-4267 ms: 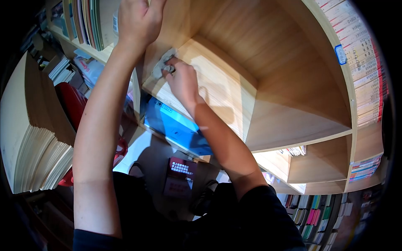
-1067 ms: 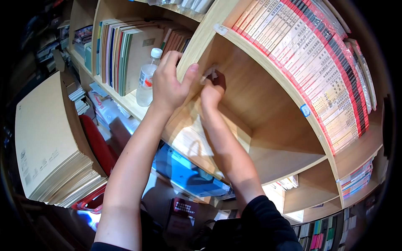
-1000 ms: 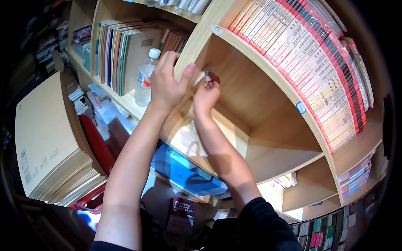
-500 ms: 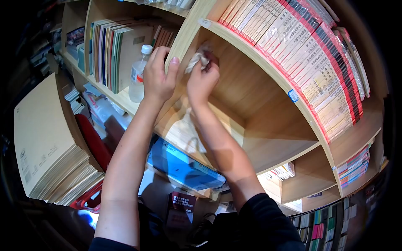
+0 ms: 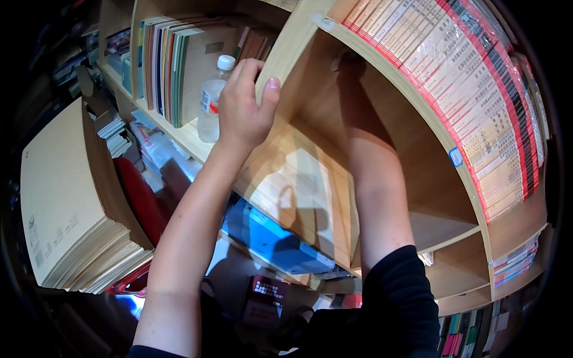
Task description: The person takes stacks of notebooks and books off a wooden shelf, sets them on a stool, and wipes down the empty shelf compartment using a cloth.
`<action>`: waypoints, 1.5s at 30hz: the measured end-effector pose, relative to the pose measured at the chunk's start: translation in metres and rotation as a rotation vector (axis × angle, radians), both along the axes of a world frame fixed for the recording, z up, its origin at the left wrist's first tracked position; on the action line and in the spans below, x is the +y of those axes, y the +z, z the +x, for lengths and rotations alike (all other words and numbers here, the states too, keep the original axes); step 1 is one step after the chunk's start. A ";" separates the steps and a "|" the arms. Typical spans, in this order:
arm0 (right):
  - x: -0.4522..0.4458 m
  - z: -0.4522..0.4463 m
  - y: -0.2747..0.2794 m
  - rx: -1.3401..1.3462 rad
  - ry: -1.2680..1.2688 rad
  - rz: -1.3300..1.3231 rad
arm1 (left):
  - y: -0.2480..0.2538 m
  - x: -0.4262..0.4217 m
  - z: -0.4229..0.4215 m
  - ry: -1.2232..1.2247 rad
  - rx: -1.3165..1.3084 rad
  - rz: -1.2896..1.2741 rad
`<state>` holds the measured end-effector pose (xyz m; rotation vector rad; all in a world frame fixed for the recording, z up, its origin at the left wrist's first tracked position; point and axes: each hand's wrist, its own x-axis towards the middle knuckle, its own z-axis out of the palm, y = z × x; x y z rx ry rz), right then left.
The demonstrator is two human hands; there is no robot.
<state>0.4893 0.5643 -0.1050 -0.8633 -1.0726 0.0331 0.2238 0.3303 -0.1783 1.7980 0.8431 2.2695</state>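
Observation:
My left hand (image 5: 246, 110) is wrapped over the front edge of the wooden shelf upright (image 5: 293, 48), its fingers partly hidden behind it and its thumb on the near side. Beside that hand, a clear plastic bottle with a white cap (image 5: 209, 113) stands on the neighbouring shelf. Deep in the compartment (image 5: 313, 164), my right hand (image 5: 351, 65) is up against the inner wall near the top, in heavy shadow. A pale bit of the crumpled cloth (image 5: 336, 63) shows at its fingers; most of the cloth is hidden.
Red-and-white books (image 5: 441, 89) wrapped in plastic fill the shelf above right. Thin upright books (image 5: 164, 71) stand behind the bottle. A blue box (image 5: 268, 230) sits below the compartment. At the left is a thick stack of paper (image 5: 77, 209) over something red.
My right hand has moved deeper into the compartment with the cloth, into shadow. My left hand stays on the upright. The view has shifted slightly.

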 end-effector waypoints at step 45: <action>-0.054 0.035 0.008 -1.343 -0.766 0.065 | -0.001 0.008 0.001 0.082 0.052 0.096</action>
